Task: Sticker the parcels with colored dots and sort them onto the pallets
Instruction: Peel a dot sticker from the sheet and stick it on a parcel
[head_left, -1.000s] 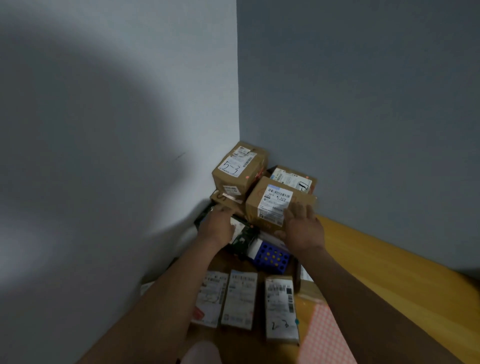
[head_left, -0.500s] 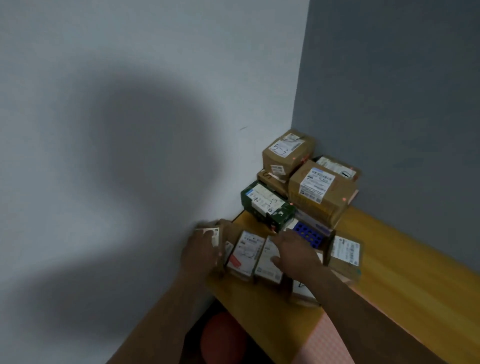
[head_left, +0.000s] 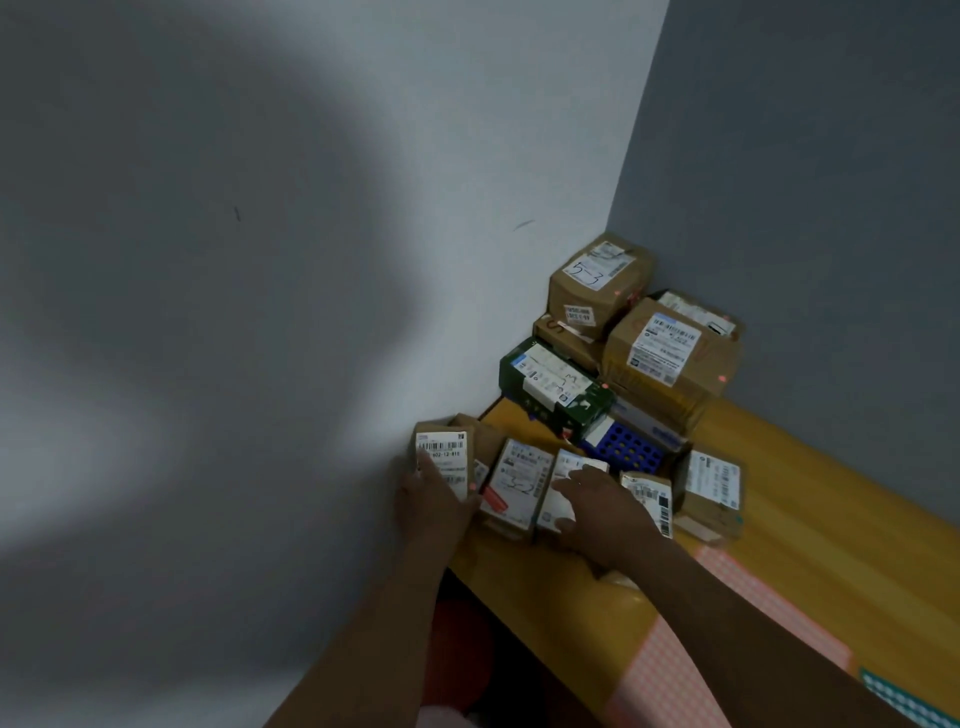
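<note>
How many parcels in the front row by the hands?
5 parcels: one in the left hand, one beside it, one under the right hand, two further right. Others may be hidden.

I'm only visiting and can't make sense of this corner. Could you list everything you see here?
stacked parcels: at least four, brown with white labels, piled in the wall corner
green box: one, dark green with a white label, in front of the pile
blue box: one, blue with yellow dots, beside the green box
small parcels: five, brown with white labels, front row
table: one, yellow-orange, under it all
checked mat: one, pink, on the table
round thing: one, red-orange, below the table
left hand: grips the leftmost small parcel
right hand: rests on the row's middle
</note>
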